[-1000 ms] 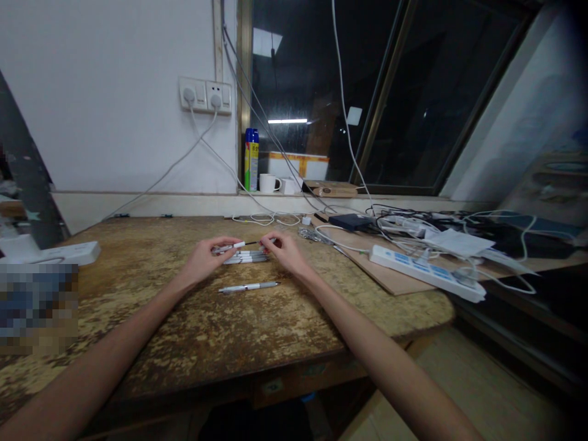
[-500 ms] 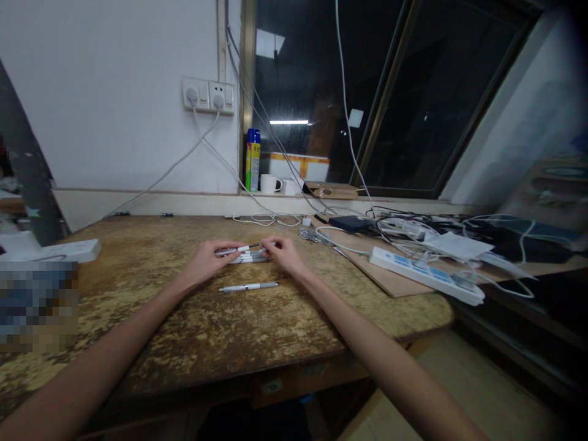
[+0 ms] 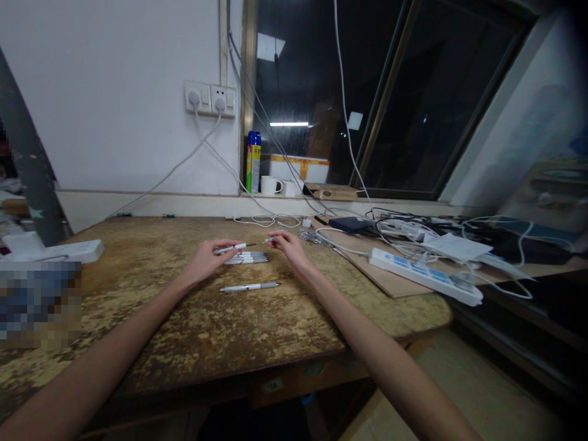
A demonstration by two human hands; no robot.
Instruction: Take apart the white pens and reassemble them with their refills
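My left hand [image 3: 209, 254] is closed round the rear of a pen [image 3: 240, 246], grey and white. From its front end a thin dark refill sticks out to the right. The fingertips of my right hand [image 3: 287, 245] are pinched together just past the refill's tip. A small pale piece, perhaps the pen's tip part, seems to be between them, too small to make out surely. Directly below the held pen, a row of several similar pens [image 3: 248, 258] lies side by side on the worn wooden table [image 3: 220, 331]. Closer to me lies a single grey-and-white pen [image 3: 250, 286].
On the right, a white power strip [image 3: 425, 277] rests on a brown board [image 3: 367, 266] beside tangled cables. A clear plastic bag [image 3: 316, 237] lies past my right hand. Another power strip [image 3: 76, 251] is at the left. A spray can [image 3: 253, 162] and mug [image 3: 270, 185] stand on the sill.
My right hand has drawn a little to the right and up, away from the held pen, and more of the dark refill shows. My left hand stays nearly in place.
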